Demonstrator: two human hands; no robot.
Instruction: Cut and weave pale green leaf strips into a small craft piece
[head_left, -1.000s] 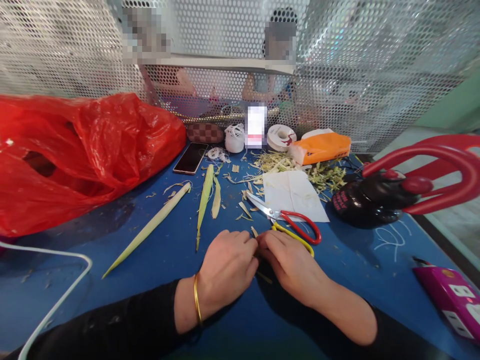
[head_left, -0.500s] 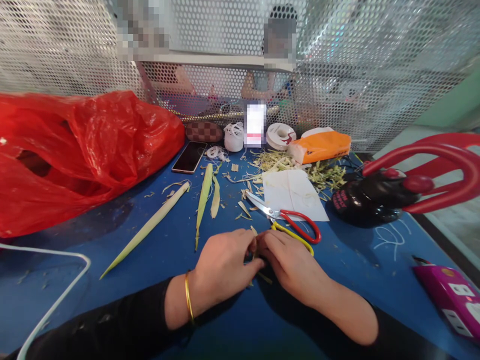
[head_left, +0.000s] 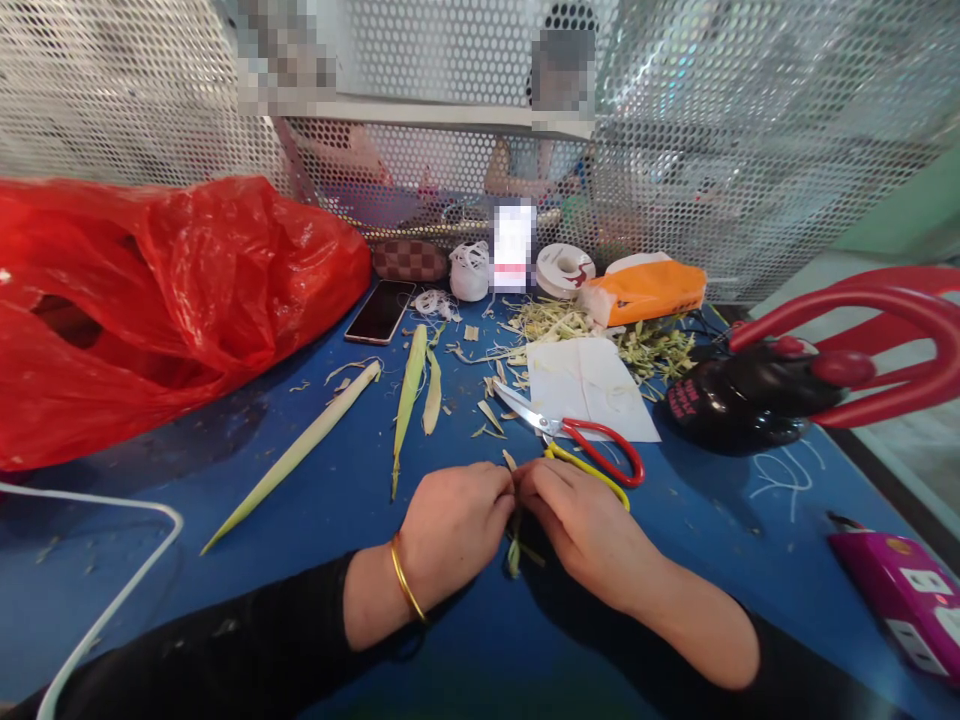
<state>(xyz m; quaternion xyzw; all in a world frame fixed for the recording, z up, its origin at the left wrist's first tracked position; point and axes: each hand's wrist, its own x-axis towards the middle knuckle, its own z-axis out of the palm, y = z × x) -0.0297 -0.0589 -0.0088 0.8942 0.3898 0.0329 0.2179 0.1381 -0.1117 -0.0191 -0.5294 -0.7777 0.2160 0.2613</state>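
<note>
My left hand point(head_left: 457, 525), with a gold bangle at its wrist, is closed, its fingertips meeting those of my right hand point(head_left: 585, 525) over the blue table. Between them is a small pale-green plant piece point(head_left: 513, 557), mostly hidden by the fingers, its lower end hanging out below. My right hand is closed in a pinch on its upper part. Just beyond the right hand lie open scissors point(head_left: 551, 428) with one red and one yellow handle. Long pale husk leaves point(head_left: 300, 450) and a greener one point(head_left: 409, 400) lie to the left.
A red plastic bag point(head_left: 187, 300) fills the left side. Farther back are a phone point(head_left: 380, 311), a string ball point(head_left: 470, 272), a ribbon spool point(head_left: 565, 270) and white paper point(head_left: 589, 385). A black pot point(head_left: 735, 400) and purple box point(head_left: 900, 590) stand right. A person sits behind the mesh.
My left hand has turned, its thumb drawing in toward the fingers and its wrist shifting right. More of the green plant piece now shows below the fingertips. My right hand has barely moved.
</note>
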